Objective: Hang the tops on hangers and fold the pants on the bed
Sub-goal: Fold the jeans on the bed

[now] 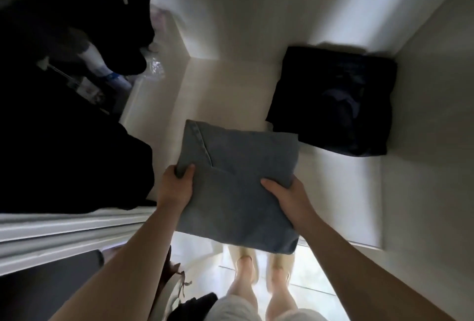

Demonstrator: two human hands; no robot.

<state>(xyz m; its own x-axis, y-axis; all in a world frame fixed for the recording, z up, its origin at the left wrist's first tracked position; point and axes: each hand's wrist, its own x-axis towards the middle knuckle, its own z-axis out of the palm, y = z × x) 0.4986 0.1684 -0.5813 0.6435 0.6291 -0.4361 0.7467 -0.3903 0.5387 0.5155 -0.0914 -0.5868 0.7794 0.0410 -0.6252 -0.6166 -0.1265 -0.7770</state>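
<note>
Head cam looks down at the folded jeans (238,184) in mid-frame, carried flat over a white shelf (230,89). The left hand (177,184) and right hand (284,192) each pinch a side edge, thumbs on top, probably so the fold doesn't flop open. The long axis runs up-frame with the far end tipped a bit left, near the dark folded pile (333,100) at right.

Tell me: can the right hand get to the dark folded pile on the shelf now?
Probably not yet: the right hand grips the folded jeans together with the left hand. The white shelf up to the dark folded pile looks bare, so the path itself seems free.
</note>
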